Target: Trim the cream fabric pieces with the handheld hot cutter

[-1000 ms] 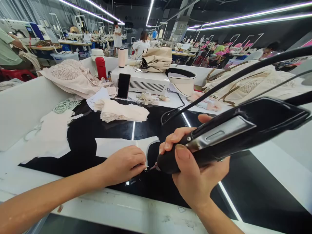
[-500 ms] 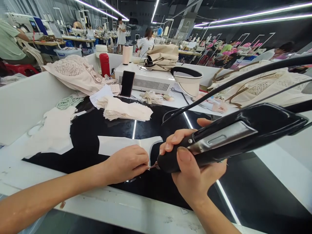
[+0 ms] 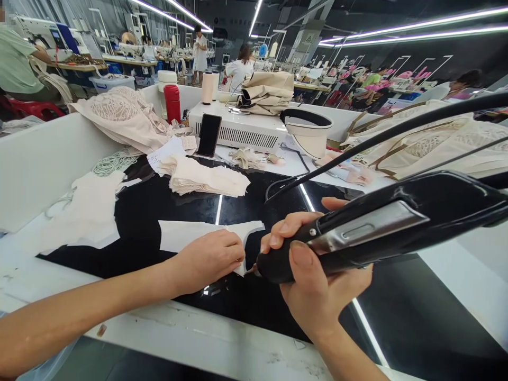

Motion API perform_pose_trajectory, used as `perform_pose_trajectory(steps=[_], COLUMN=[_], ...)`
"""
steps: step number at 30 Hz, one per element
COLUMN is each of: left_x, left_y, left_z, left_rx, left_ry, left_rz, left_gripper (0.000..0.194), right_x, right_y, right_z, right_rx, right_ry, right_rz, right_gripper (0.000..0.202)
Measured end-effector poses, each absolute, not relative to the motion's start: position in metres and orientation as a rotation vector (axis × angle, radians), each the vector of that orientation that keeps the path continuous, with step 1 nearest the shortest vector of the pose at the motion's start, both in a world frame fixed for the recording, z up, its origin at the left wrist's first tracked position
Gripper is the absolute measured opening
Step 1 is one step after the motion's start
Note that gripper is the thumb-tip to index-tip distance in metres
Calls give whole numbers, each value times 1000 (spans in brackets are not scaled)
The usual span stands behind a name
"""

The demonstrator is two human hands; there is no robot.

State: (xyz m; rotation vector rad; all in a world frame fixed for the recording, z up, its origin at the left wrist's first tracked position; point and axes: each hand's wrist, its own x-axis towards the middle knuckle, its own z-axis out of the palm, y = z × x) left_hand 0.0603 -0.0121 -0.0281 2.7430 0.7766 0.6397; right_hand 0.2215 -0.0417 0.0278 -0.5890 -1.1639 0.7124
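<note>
Your left hand (image 3: 210, 260) pinching right end of cloth (image 3: 186, 235), flat on black panel (image 3: 138, 222). Your right hand (image 3: 317, 286) wrapped round black tool (image 3: 369, 227), tip near cloth's edge. Beyond cloth: stack (image 3: 206, 177), then phone (image 3: 208, 135).

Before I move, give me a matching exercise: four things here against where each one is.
1. Black tool
2. Phone
3. Stack of pale cloth pieces
4. Folded tan cloth

A. On top of the white box
B. On the black surface
C. In the right hand
D. Propped up in front of the white box

Pairs: 1-C, 2-D, 3-B, 4-A
</note>
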Motion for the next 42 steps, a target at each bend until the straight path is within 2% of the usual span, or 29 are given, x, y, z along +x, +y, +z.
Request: perform_pose_trajectory(steps=[4,17,28,42], left_x=[60,42,39,37], left_y=[-11,-6,-8,-9], left_z=[-35,-30,-36,-37], left_rx=[2816,2860,2978,2984], left_ry=[647,486,432,450], left_rz=[763,576,635,612], left_gripper=[13,33,22,23], right_x=[221,222,220,220], right_y=[-43,-42,-42,-43], right_z=[28,28,30,30], right_rx=[-599,-598,-577,-602], right_ry=[-1150,-1150,-1133,-1142], right_rz=[730,733,741,730], right_gripper=[46,44,42,42])
